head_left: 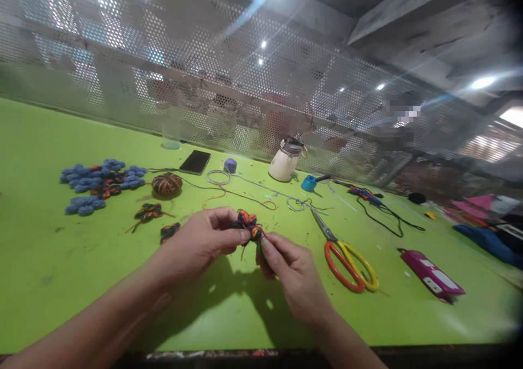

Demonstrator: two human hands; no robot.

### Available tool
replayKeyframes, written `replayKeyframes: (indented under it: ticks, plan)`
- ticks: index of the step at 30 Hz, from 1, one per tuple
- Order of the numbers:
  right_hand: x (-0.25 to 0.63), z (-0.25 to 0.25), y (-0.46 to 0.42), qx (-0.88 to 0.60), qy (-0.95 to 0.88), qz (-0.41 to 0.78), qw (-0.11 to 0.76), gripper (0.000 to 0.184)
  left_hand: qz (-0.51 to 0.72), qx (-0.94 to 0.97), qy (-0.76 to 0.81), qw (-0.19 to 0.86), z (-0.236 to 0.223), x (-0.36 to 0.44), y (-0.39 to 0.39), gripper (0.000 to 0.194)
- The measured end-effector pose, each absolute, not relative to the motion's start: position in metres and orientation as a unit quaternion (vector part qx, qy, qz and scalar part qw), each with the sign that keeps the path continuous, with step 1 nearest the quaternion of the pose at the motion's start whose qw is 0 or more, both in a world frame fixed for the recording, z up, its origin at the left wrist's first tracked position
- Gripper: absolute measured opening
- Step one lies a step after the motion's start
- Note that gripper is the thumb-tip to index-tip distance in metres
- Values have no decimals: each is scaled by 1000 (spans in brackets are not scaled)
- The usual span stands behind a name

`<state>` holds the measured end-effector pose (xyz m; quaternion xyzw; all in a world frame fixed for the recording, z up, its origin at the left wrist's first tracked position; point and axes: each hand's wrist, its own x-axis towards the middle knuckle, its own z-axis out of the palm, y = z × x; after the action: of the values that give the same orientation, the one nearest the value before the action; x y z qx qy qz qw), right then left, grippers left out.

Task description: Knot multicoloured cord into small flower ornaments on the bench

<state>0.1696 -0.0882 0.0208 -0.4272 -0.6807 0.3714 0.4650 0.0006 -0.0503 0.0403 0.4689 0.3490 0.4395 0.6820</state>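
Presently L hand & R hand, fingers nearly closed, pinch multicol. petalled yarn piece, prob. unfinished; blue yarn flowers, left, look done.

Lime-green flat bench: one uniform colour. Mottled knotted yarn piece, centre: red, orange and yellow with dark green. Round variegated yarn ball, left: orange and dark strands, striped. Blue flower-shaped yarn pieces, left: solid dusty blue. Small round yarn ball, far: solid violet-blue. Long metal scissors, right: grey blades, one orange-red loop, one yellow. Oblong magenta case, right: pale patches.
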Motion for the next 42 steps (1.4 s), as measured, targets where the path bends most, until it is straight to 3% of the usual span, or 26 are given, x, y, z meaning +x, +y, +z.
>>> replayKeyframes:
  ticks: [2, 8, 14, 18, 22, 29, 42]
  plan:
    - [173, 24, -87, -417, -670, 414, 454, 24, 428, 479, 355, 680, 41, 0, -51, 18]
    - [173, 18, -87, -408, -645, 398, 510, 13, 422, 477, 350, 687, 41, -1, -52, 18]
    - [177, 21, -76, -384, -524, 595, 473, 28, 419, 467, 352, 695, 42, -4, -53, 17]
    - [177, 23, -68, -328, -484, 683, 438, 26, 403, 482, 364, 688, 45, -5, -55, 16]
    - [173, 21, -69, -346, -469, 659, 475, 19, 404, 487, 379, 675, 45, -5, -56, 18]
    - [172, 24, -79, -416, -567, 503, 502, 18, 387, 480, 402, 677, 40, -6, -50, 24]
    - [168, 12, -82, -384, -561, 512, 525, 16, 389, 507, 364, 678, 42, -4, -50, 22]
